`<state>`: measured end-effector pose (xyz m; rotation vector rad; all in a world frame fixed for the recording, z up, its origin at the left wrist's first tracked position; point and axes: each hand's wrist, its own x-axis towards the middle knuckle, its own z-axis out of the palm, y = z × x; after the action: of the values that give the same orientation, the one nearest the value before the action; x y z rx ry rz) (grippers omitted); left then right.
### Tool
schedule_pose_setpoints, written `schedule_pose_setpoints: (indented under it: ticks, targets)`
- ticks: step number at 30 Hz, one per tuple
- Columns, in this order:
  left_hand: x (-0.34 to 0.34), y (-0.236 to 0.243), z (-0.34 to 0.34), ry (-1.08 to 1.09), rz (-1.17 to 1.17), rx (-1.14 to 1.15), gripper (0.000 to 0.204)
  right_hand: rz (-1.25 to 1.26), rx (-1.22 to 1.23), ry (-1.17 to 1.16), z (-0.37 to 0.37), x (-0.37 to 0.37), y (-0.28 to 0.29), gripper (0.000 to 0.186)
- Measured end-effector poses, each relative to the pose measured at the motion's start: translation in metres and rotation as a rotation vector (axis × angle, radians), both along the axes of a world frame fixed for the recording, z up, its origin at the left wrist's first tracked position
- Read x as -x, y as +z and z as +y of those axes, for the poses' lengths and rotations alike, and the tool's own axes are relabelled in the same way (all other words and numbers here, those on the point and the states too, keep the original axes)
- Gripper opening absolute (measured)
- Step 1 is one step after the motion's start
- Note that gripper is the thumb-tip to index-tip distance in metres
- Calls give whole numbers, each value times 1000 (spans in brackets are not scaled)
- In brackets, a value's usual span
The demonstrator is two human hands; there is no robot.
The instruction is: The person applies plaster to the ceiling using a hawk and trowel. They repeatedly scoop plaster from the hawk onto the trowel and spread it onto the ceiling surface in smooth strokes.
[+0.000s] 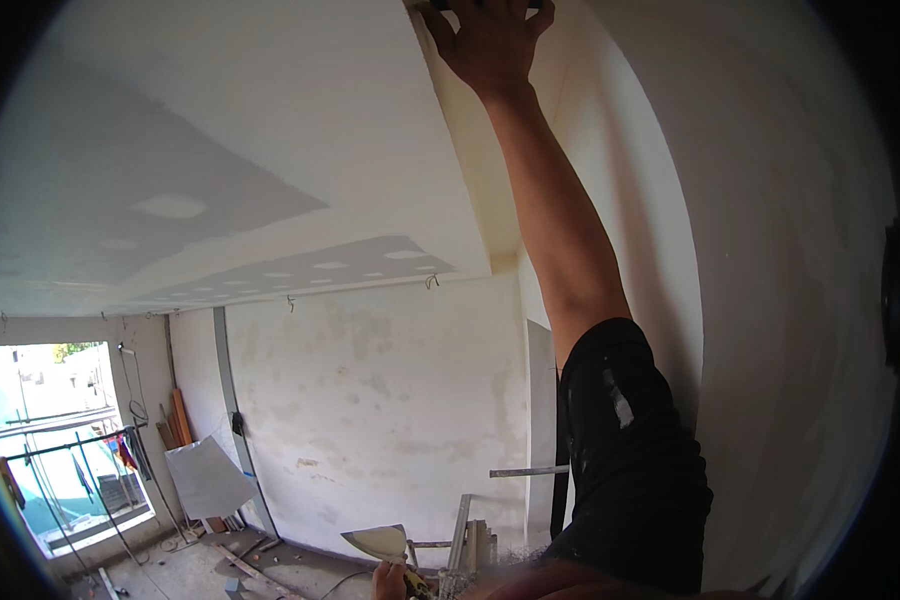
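Up at the top middle of the frame: right hand (490, 40) reaching to the ceiling (270, 120) right where the lowered panel edge (460, 150) starts, fingers splayed over something dark that's cut off by the frame. Can't tell if gripping it or just pressing. Down at the bottom centre: left hand (388, 582) wrapped around the handle of a wide knife (378, 542), pale blade up with what looks like filler on it, held low and well apart from the work spot. Looks like mid-way through filling or smoothing that edge, judging by the grey dried patches (360, 262) with lighter dabs further along. Next move probably calls for bringing the knife up and keeping the blade flat along the corner, no digging in. Smooth matte board overhead, blotchy rough plaster on the far wall (390, 400), black paint-flecked sleeve (630, 450), bright window (60, 430) at lower left with boards leaning near it.
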<state>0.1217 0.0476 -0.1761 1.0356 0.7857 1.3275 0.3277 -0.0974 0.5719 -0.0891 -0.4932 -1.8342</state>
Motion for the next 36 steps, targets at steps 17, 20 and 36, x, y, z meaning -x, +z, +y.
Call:
schedule_pose_setpoints:
  ticks: [17, 20, 36]
  targets:
    - [-9, -4, 15, -5, -6, 14, 39, -1, 0, -34, 8, -13, 5, 49]
    - [-9, -5, 21, -32, -15, -1, 40, -4, 6, -23, 11, -14, 7, 48]
    - [-13, 12, 12, -23, 7, 33, 40, 0, 8, -29, 21, -20, 13, 49]
